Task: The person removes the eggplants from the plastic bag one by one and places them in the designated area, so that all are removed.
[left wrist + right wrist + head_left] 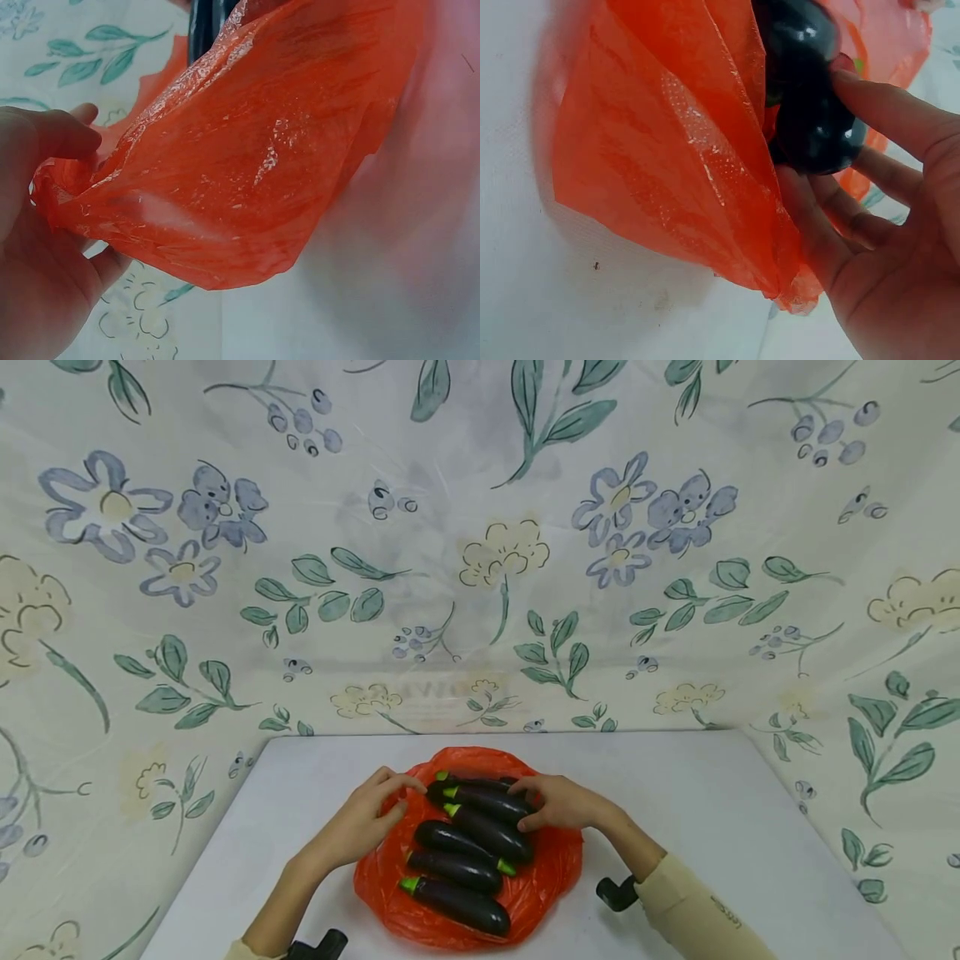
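Several dark purple eggplants with green stem ends lie side by side on a spread red plastic bag [551, 877]. At the bag's far left side, my left hand [367, 818] has fingers and thumb curled about the bag's gathered rim [71, 191], near the stem ends. My right hand [562, 802] grips the rounded end of an eggplant [487, 802] at the far right of the row. In the right wrist view the thumb lies on one side of that glossy end [821, 131], fingers on the other. Part of the rearmost eggplant is hidden behind others.
The bag rests on a white table [660, 793]. Behind and around it hangs a flower-patterned cloth [480, 568]. Black wrist devices, one by the left forearm [322, 946] and one by the right forearm [617, 894], stick out over the table.
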Motion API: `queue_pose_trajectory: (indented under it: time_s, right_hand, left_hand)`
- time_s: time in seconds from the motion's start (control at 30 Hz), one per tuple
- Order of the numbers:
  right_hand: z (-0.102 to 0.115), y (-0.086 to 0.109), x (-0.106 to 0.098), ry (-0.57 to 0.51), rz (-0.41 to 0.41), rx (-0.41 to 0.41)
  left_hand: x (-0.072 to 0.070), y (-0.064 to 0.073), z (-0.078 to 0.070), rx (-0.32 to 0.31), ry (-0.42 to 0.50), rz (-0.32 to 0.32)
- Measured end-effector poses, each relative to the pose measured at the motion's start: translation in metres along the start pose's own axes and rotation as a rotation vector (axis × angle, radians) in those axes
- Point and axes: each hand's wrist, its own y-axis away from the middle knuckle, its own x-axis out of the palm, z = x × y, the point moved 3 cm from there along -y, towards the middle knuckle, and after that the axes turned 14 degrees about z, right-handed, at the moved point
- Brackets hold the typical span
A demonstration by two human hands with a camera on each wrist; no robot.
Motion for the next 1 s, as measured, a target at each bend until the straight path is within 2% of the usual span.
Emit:
queue_pose_trajectory:
  time_s: [0.33,0.67,0.83,1.0]
  right_hand:
    - [-0.004,0.001,-0.001,0.0,-0.02,-0.011]
    - [-0.002,0.024,-0.011,-0.048,-0.008,-0.023]
    - [-0.01,0.034,-0.019,-0.13,-0.056,-0.012]
    - [-0.022,0.042,-0.025,-0.238,-0.14,-0.009]
  left_hand:
    - [0.001,-0.001,0.002,-0.012,0.002,-0.01]
    - [-0.001,0.0,0.002,-0.025,0.002,-0.019]
    - [-0.002,0.0,0.003,-0.023,0.012,-0.018]
    - [-0.003,0.0,0.004,-0.017,0.001,-0.019]
